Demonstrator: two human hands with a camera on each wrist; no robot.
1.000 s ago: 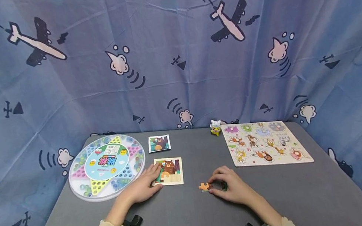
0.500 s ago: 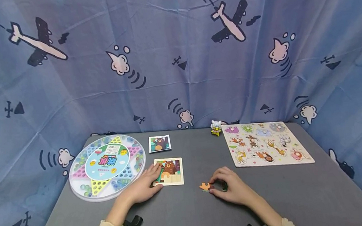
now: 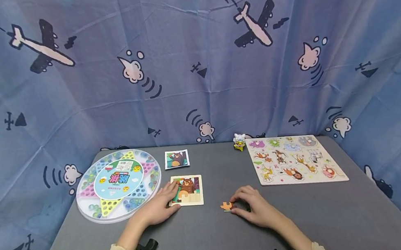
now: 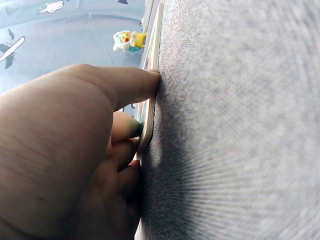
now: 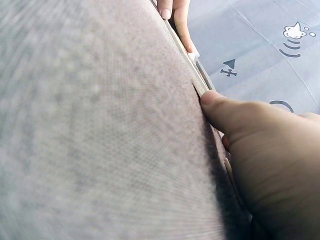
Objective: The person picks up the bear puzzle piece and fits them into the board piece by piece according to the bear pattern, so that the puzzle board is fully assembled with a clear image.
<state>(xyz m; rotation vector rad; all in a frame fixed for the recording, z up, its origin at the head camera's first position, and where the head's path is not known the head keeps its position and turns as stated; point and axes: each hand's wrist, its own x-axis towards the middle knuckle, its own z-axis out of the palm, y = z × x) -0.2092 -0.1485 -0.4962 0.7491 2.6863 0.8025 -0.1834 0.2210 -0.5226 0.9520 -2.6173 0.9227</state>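
Observation:
A square wooden bear puzzle board [image 3: 195, 198] lies flat left of the middle, its lower part bare wood. My left hand [image 3: 159, 206] rests along its left side, fingers extended over the edge. In the left wrist view the thumb [image 4: 135, 86] touches the board's near edge. To the right of the board, my right hand [image 3: 257, 208] pinches an orange and brown puzzle piece [image 3: 226, 206] at the table surface, between thumb and index finger. Part of the piece is hidden by the fingertips, as is whatever lies under the palm.
A bear picture card [image 3: 176, 159] lies behind the board. At left is a round Chinese checkers set [image 3: 118, 188]. A small yellow and white figurine [image 3: 239, 141] stands at the back, beside an animal puzzle board [image 3: 297, 159]. A blue curtain [image 3: 190, 39] hangs behind.
Hardly anything differs. The right hand has shifted very slightly with the puzzle piece still pinched; the left hand stays on the board.

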